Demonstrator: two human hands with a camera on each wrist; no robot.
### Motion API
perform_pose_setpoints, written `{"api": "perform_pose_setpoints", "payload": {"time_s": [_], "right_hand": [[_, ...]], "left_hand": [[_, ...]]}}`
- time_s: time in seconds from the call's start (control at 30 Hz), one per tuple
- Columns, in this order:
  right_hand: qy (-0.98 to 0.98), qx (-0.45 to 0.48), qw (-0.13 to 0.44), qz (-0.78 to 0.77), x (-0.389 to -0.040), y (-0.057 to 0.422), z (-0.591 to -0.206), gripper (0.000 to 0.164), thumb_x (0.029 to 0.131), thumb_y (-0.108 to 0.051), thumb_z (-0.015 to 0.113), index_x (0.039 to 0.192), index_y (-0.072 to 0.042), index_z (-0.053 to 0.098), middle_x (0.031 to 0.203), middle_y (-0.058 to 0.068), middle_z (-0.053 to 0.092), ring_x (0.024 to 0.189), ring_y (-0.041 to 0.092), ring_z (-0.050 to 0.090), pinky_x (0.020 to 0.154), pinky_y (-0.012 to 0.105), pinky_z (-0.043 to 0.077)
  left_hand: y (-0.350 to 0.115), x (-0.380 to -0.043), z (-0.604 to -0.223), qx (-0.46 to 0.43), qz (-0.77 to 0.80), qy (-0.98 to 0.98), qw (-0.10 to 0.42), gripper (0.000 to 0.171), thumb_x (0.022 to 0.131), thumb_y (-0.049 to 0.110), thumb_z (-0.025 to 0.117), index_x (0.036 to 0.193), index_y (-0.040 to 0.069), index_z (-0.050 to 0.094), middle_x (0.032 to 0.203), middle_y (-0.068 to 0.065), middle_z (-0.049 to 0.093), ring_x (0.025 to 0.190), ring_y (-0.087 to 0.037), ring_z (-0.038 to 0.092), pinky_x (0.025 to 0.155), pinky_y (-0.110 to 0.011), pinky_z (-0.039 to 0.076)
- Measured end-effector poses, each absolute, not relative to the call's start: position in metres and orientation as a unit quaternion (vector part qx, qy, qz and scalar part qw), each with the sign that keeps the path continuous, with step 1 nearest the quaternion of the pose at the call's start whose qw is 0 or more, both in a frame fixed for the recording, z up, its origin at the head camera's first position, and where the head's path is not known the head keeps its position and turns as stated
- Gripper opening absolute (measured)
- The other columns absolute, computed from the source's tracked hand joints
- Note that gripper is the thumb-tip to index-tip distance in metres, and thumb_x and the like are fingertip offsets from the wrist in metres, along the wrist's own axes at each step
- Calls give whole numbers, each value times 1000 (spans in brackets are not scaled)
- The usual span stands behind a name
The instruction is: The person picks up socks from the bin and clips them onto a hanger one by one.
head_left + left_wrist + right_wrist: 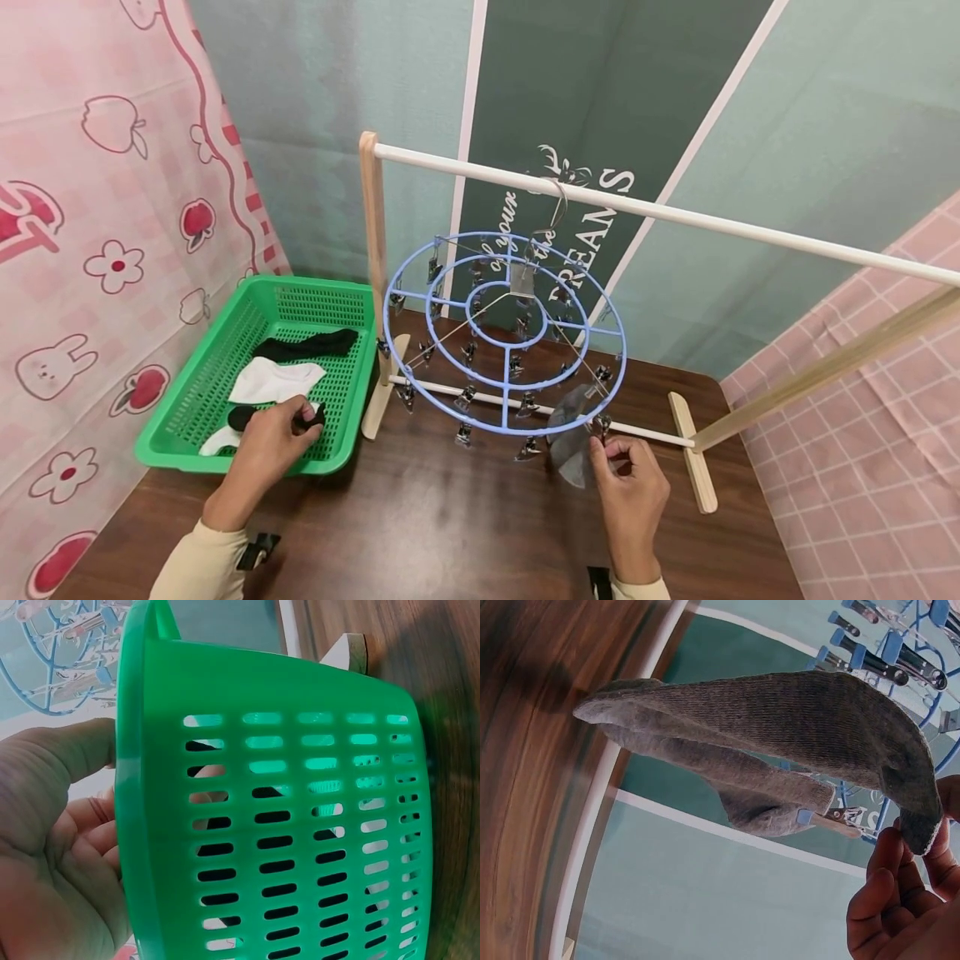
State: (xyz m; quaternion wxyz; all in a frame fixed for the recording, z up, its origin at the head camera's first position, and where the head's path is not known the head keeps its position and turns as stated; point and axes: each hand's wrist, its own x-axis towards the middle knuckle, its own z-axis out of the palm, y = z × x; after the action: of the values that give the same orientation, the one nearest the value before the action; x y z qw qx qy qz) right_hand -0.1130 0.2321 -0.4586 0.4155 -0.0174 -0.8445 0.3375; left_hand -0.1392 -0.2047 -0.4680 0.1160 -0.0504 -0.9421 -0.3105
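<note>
In the head view my left hand reaches into the green basket and pinches a black sock. The left wrist view has that hand behind the basket rim, its fingertips partly hidden. My right hand is at the near right edge of the round blue clip hanger, just below a clip. Its thumb and fingers pinch one end of a grey sock. Behind it, a second grey sock hangs from a clip.
A white sock and another black sock lie in the basket. The hanger hooks onto a white rail between wooden posts. Wooden feet stand on the brown table. Patterned curtains enclose the sides.
</note>
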Motion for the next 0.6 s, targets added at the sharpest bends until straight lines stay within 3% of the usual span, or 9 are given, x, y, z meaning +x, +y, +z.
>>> {"api": "perform_pose_setpoints", "payload": {"time_s": [0.17,0.33,0.6], "right_hand": [[-852,-19,406,329,-118,236,-457,25,73,-4,82,67,-8,58,73,2,62,57,8,51,56,13,40],[-853,-17,408,325,-123,238,-457,24,73,-4,82,67,-8,58,73,2,62,58,4,49,57,12,38],[-850,-20,414,324,-131,241,-459,24,72,-2,82,67,-7,58,72,3,62,55,9,50,55,11,37]], "left_hand": [[-204,-138,-468,-38,-310,-943,112,26,74,9,81,78,10,55,63,2,56,59,-12,54,56,-35,40],[-204,-137,-468,-32,-306,-945,114,27,75,12,82,78,11,54,63,3,55,58,-12,52,56,-35,40],[-203,-138,-466,-30,-302,-950,80,23,73,10,81,87,6,63,66,0,59,57,-12,50,55,-34,41]]}}
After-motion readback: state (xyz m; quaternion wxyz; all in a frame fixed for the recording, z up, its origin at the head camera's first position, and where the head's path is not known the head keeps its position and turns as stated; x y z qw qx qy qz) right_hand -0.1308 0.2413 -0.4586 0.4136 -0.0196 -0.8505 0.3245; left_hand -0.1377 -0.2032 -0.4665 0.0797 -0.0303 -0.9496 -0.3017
